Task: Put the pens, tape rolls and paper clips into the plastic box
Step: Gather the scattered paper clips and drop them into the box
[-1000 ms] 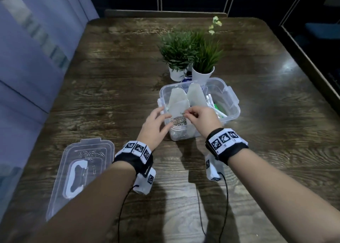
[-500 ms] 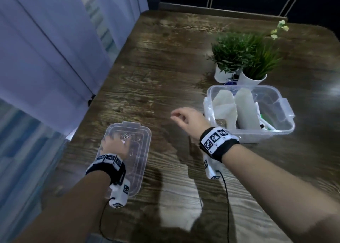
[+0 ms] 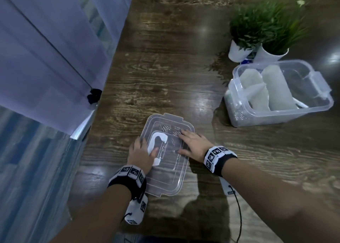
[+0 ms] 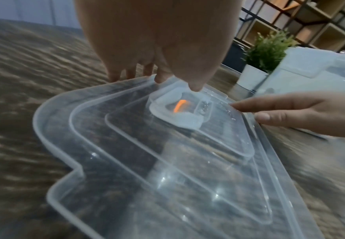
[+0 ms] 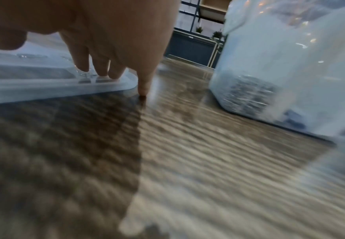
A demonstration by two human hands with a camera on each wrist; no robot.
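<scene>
Clips [image 3: 168, 128] left loose on lid [image 3: 165, 176], well apart from box [image 3: 312, 108] already loaded with rolls [image 3: 276, 90] and pens [image 3: 301, 104]; left hand [image 3: 140, 151] and right hand [image 3: 193, 144] laid flat, fingers extended, nothing gripped.

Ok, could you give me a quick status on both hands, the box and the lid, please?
Left hand and right hand both flat on the lid, holding nothing. Loose paper clips on the lid. Plastic box open, apart to the right. Nothing in the way.
</scene>
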